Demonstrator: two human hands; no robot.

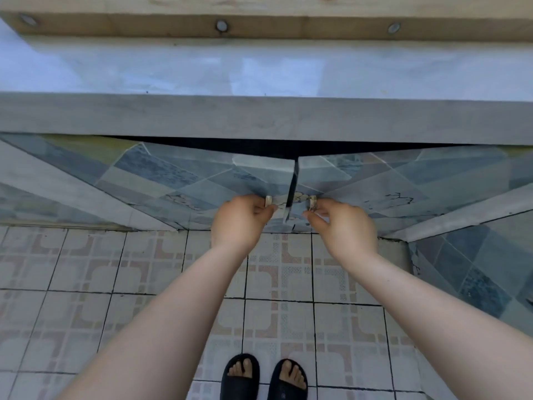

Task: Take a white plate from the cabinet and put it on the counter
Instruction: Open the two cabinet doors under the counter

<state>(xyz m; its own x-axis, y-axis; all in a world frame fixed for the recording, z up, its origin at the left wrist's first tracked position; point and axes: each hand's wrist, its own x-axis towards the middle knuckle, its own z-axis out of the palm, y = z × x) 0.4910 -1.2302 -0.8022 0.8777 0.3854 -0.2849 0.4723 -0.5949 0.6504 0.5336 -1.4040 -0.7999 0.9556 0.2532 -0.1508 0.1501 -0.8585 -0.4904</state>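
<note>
Both your arms reach forward-down, left hand (240, 217) and right hand (343, 223) each pinching a cabinet door knob (268, 201), doors ajar beneath the worktop (259, 70); interior dark, plate unseen.

Cabinet (202, 180): under-desk unit, centre of frame; two doors faced in blue-grey patchwork tile, both slightly ajar, meeting edges at mid-frame, dark gap along the top. Interior hidden; plate not visible. Desk (259, 70): pale glossy slab across upper frame, thick grey front edge.
</note>
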